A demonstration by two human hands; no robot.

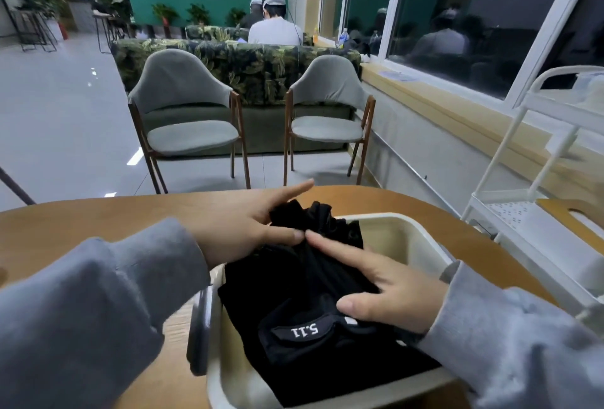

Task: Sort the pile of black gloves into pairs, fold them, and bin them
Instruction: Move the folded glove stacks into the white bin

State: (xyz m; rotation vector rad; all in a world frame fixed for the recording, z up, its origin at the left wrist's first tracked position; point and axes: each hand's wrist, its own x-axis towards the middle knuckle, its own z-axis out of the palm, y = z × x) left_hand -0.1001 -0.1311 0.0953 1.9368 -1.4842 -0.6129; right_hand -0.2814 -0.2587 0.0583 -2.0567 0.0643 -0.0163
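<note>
Basically binning now: both hands, left hand (248, 232) and right hand (385, 287), fingers straight and spread, press gloves (304, 278) into bin (421, 242), lower center. Push evenly w/ flat palms so the fold holds.

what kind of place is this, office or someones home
Probably an office lounge or shared break area, not a home: a leaf-patterned green sofa, two grey upholstered chairs with wooden legs, and people in white caps seated behind.

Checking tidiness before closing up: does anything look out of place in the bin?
Yes: the black gloves bulge above the far rim of the cream bin rather than lying flat; both hands touch them.
</note>
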